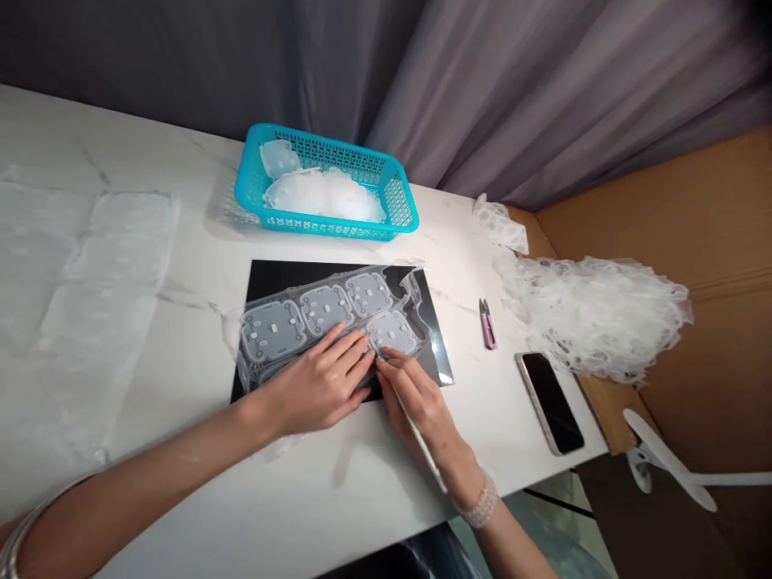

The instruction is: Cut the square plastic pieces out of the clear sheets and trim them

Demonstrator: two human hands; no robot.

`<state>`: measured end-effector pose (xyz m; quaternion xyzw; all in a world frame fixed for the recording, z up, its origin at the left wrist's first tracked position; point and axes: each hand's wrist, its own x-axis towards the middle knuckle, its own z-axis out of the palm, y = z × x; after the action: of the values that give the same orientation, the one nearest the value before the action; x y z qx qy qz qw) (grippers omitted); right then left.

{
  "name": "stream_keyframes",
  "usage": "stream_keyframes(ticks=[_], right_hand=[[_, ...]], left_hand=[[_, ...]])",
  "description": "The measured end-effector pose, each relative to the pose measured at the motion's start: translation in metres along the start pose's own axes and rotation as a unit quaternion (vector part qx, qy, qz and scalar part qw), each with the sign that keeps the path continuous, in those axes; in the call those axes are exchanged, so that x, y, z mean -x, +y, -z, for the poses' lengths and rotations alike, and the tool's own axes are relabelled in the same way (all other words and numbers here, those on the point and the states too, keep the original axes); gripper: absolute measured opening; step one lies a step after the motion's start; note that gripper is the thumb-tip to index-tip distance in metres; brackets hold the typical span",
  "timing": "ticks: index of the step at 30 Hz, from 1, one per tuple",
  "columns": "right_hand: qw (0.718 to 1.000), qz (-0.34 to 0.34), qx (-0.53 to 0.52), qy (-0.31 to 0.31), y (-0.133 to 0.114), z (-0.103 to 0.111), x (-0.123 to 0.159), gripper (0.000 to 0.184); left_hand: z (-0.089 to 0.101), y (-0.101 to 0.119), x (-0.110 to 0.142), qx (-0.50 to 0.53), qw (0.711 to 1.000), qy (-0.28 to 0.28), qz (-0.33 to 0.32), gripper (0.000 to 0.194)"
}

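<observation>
A translucent molded sheet (274,330) with several rounded, square-like pieces lies on a black mat (271,277) on the table. My left hand (326,378) rests flat over the sheet's lower part, fingers stretched and slightly apart, covering some of the pieces. Close beside it, my right hand (416,402) pinches a thin white pen-like tool (422,446). The tool's tip is at the edge of the lower right piece, mostly hidden by my fingers. Its long end slants down toward my right wrist.
Behind the mat stands a blue basket (338,229) holding translucent pieces. Thread snips (487,324) and a phone (552,402) lie to the right, near a heap of clear scraps (603,314) by a cardboard box (669,209). More translucent sheets (114,265) spread at left.
</observation>
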<state>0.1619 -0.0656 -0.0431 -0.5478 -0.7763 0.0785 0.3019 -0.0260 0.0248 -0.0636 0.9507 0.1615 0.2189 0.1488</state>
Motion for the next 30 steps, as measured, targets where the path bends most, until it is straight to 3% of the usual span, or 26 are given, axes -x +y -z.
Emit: stream_keyframes(ticks=[8, 16, 20, 30], right_hand=[[0.994, -0.086, -0.054, 0.035, -0.004, 0.002, -0.007, 0.021], [0.999, -0.020, -0.018, 0.031, -0.001, -0.003, 0.004, 0.032], [0.997, -0.033, -0.039, 0.055, -0.003, -0.002, 0.002, 0.033], [0.999, -0.036, -0.026, 0.025, 0.000, -0.003, -0.014, 0.023]], left_hand=[[0.001, 0.000, -0.001, -0.022, 1.000, -0.011, -0.011, 0.043], [0.003, 0.001, -0.002, -0.004, 1.000, -0.007, 0.009, 0.041], [0.006, 0.001, -0.004, -0.052, 0.998, -0.014, -0.020, 0.041], [0.005, 0.001, -0.004, -0.110, 0.993, 0.021, -0.040, 0.039]])
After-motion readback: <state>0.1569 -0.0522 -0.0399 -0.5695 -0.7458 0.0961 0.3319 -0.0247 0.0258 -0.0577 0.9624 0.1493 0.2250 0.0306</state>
